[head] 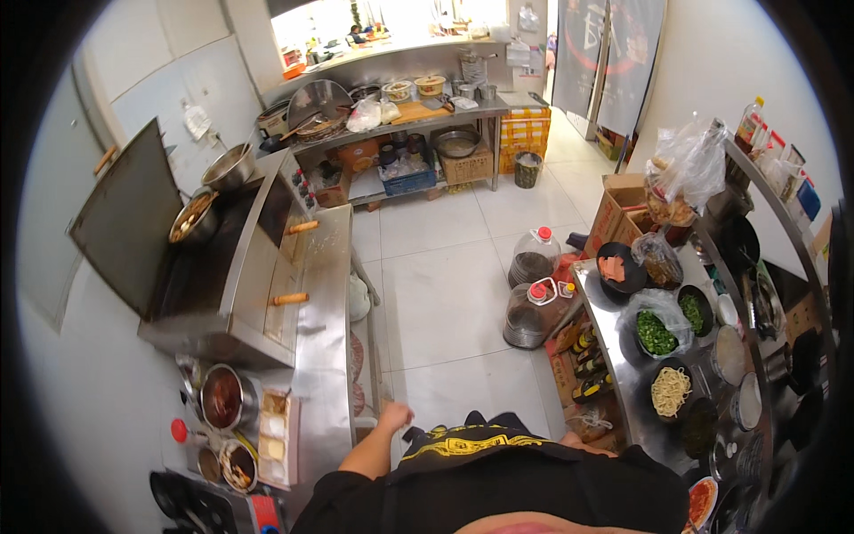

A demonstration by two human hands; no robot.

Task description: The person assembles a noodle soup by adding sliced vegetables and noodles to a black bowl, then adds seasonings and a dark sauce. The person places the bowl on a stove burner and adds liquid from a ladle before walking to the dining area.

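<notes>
My left hand [395, 415] hangs beside the steel counter [323, 267] on the left, its fingers loosely curled with nothing visible in them. Only a sliver of my right hand [571, 439] shows past the dark apron [467, 444]; its fingers are hidden. On the left counter's near end stand a steel pot of dark red sauce [222, 398] and a seasoning box [277, 434] with several compartments. To the right, a steel table [610, 334] bears a bowl of noodles [671, 392], chopped green onions [657, 332] in a plastic-lined bowl, and a black bowl of pinkish slices [612, 268].
A steel cooking unit [263, 267] with wooden handles and a raised lid [127, 220] stands left. Large plastic jugs [527, 317] of dark liquid sit on the tiled floor [440, 300]. At the back are a prep table [400, 127], a bin [528, 170] and a door curtain [604, 63].
</notes>
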